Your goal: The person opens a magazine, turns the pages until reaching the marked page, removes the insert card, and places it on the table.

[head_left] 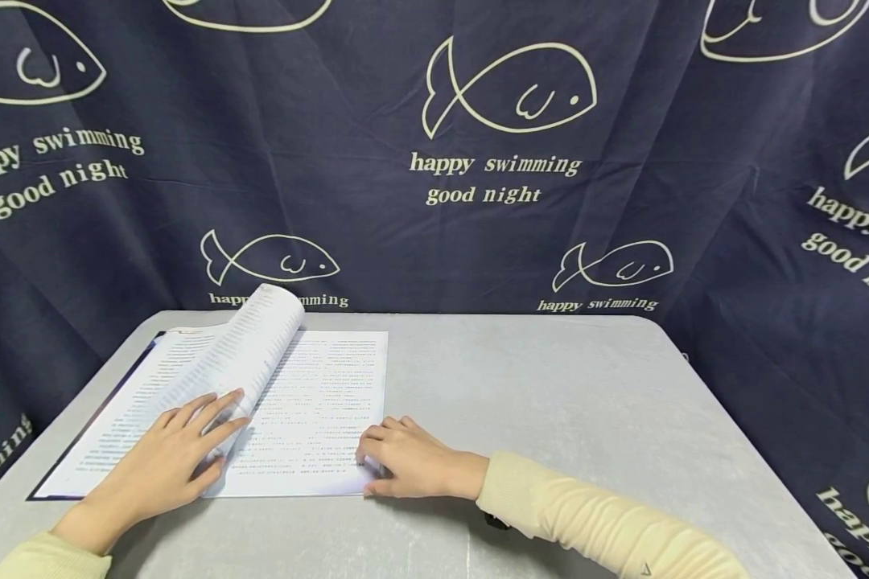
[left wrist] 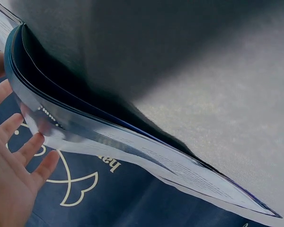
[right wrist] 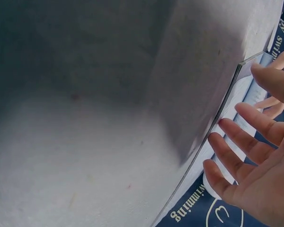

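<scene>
An open book [head_left: 326,410] with densely printed pages lies on the left half of the table. One of its leaves [head_left: 264,338] is rolled over toward the left, standing up in a curve above the left-hand pages. My left hand [head_left: 162,462] rests with extended, spread fingers against this curved leaf. At the lower right corner of the book, my right hand [head_left: 413,462] touches the page edge with loosely bent fingers. The right wrist view shows these fingers [right wrist: 248,146] spread along the book's edge, thumb near the corner. Curved pages [left wrist: 109,127] pass beside the left fingers in the left wrist view.
The grey table [head_left: 536,402] extends to the right of the book. A dark blue curtain [head_left: 376,177] with white fish drawings and lettering hangs behind and on both sides. A dark cover edge [head_left: 101,410] shows along the book's left side.
</scene>
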A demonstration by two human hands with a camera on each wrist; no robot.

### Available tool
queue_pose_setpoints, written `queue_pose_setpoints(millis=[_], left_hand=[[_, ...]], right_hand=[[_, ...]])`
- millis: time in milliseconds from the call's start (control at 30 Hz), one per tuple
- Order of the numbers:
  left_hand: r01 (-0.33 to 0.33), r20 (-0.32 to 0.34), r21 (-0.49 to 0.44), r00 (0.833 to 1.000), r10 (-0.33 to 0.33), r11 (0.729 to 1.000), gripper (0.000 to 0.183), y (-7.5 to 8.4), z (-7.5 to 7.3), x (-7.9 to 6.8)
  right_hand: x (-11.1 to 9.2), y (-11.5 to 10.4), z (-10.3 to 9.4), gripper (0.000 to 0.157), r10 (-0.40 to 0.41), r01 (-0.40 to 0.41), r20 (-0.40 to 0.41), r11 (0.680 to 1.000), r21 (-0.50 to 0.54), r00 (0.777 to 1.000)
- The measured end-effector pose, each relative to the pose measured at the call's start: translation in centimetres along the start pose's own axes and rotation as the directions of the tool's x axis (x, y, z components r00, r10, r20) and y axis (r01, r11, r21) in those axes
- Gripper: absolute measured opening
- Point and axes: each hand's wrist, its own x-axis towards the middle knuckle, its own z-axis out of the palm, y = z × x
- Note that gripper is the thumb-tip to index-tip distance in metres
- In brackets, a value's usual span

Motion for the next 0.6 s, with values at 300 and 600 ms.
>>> queue_pose_setpoints(millis=[300, 600], left_hand=[[-0.003, 0.016, 0.012, 1.0, 0.003, 1.0, 0.049, -0.04, 0.09, -0.27], [0.006, 0.026, 0.027, 1.0, -0.007, 1.0, 0.048, -0.11, 0.19, -0.42]], right_hand=[[0.14, 0.07, 0.01, 0.027, -0.018, 0.018, -0.012, 1.0, 0.017, 1.0], [0.27, 0.32, 0.05, 0.025, -0.025, 0.025, -0.037, 1.0, 0.007, 0.999]])
